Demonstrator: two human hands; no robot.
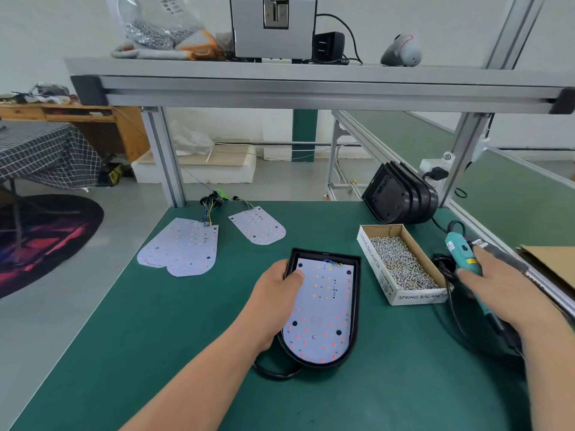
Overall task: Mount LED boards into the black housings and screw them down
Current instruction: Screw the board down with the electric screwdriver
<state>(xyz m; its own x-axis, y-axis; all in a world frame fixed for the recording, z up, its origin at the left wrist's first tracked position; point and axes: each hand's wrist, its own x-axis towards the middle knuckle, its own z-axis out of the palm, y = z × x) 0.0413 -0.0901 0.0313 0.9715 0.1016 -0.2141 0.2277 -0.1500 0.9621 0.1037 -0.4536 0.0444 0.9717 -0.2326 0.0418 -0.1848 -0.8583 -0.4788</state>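
At mat centre, one black housing [356, 306] is lying flat, open side up, rounded end toward the person. One white LED board [322, 312] is sitting inside it, matching its outline and dotted with red and amber LEDs and four dark holes. The left hand [277, 293] is gripping the housing's upper left corner, fingers wrapping the rim, thumb pressing on the board. A black cable [273, 373] is looping out from under the housing's near end.

To the right, one open cardboard box [373, 265] is holding a heap of small bright metal screws [401, 265]. Past it, the right hand [497, 284] is lying over one teal screwdriver [460, 250], fingers mostly straight. Cannot tell whether it is closing round the tool.

At far left, a fanned pile of boards [180, 247] is lying on the green mat [155, 337], at least three edges showing, coloured wires at the top. One single board [258, 227] is lying just beside it. At far right, a nested stack of housings [401, 197] is standing on edge, four rims showing.

Overhead, an aluminium shelf [280, 70] is carrying a clear bag [155, 23] of metal parts and a grey machine [273, 32].
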